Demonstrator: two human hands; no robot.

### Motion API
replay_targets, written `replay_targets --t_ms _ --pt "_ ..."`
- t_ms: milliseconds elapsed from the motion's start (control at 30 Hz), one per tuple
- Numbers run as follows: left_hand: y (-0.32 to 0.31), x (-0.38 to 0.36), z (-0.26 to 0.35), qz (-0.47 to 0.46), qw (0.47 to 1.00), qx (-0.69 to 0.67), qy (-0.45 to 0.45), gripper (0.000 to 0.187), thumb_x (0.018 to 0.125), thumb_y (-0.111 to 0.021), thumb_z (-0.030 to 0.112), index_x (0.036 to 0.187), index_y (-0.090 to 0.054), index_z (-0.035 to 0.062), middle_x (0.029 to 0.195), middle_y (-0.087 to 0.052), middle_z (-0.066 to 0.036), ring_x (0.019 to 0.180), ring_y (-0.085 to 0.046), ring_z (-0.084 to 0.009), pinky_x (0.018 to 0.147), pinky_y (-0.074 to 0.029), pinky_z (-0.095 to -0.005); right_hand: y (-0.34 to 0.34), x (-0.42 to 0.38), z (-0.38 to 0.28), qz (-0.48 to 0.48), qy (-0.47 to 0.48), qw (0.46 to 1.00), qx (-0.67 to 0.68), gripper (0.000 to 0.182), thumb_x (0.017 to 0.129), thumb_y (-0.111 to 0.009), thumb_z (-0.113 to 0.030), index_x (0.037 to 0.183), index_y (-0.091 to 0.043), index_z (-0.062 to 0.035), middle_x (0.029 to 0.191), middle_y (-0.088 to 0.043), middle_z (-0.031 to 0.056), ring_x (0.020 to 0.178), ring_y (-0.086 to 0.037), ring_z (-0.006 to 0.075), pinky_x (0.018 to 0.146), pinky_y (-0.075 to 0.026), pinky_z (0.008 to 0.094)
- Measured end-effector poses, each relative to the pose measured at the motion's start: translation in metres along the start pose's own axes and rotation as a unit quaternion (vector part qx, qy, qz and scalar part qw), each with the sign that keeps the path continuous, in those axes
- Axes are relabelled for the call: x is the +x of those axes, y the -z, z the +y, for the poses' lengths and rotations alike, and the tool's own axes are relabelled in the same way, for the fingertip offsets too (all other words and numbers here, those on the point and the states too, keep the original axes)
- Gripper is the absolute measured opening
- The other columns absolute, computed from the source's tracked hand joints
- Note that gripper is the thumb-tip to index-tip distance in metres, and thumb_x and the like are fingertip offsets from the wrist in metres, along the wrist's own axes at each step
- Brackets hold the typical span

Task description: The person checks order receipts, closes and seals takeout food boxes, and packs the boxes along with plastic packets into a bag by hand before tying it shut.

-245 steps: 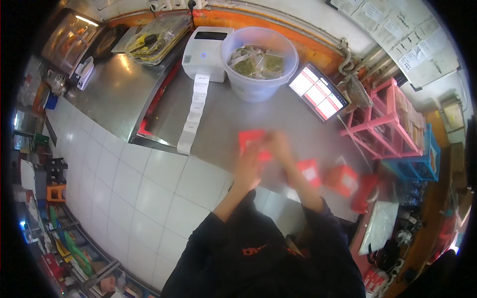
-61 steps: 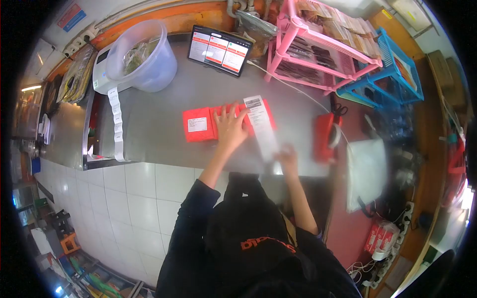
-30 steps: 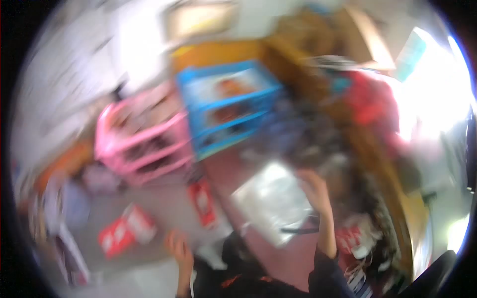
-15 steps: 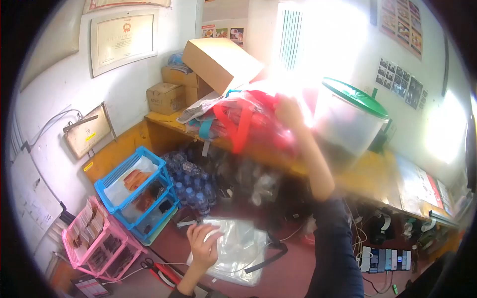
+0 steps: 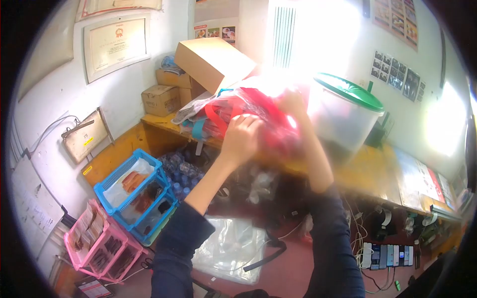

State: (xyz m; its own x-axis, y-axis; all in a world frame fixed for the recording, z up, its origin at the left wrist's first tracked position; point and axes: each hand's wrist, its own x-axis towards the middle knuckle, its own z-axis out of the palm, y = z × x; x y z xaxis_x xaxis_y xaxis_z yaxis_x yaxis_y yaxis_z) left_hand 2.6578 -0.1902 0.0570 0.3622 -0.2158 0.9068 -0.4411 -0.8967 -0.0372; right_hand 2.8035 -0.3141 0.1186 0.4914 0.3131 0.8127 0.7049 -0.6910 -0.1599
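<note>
Both my hands are raised at the pile on the wooden shelf. My left hand (image 5: 242, 138) is closed with curled fingers at the edge of a red plastic bag (image 5: 273, 119). My right hand (image 5: 292, 103) is closed on the bag's upper right part, partly washed out by the window glare. The thin red film stretches between the two hands. Behind it lie more folded bags with red straps (image 5: 214, 116) and a blue strap. Below my arms, a stack of clear plastic bags (image 5: 228, 253) lies on the dark red desk.
A tan cardboard box (image 5: 213, 62) leans over the pile. To the right stands a translucent bucket with a green lid (image 5: 348, 92). Blue basket shelves (image 5: 134, 174) and a pink rack (image 5: 102, 248) are at left. Several phones (image 5: 392, 257) and cables lie at right.
My left hand has risen from above the clear bags to the red bag on the shelf. My right hand stays at the pile, and the red film is now spread between both hands.
</note>
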Motion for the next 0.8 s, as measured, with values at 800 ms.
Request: replay_targets --t_ms 800 --pt "0.045 -0.033 0.059 0.289 0.948 -0.119 0.062 0.045 0.079 -0.053 0.024 0.115 -0.037 0.0023 0.119 -0.038 -0.014 0.111 -0.035 -0.0291 0.094 -0.026 -0.0406 0.126 -0.04 -0.063 0.054 0.064 0.79 0.607 0.015 0.089 -0.045 -0.018 0.087 -0.052 -0.0047 0.07 -0.048 -0.0046 0.063 -0.042 0.002 0.058 -0.034 0.016"
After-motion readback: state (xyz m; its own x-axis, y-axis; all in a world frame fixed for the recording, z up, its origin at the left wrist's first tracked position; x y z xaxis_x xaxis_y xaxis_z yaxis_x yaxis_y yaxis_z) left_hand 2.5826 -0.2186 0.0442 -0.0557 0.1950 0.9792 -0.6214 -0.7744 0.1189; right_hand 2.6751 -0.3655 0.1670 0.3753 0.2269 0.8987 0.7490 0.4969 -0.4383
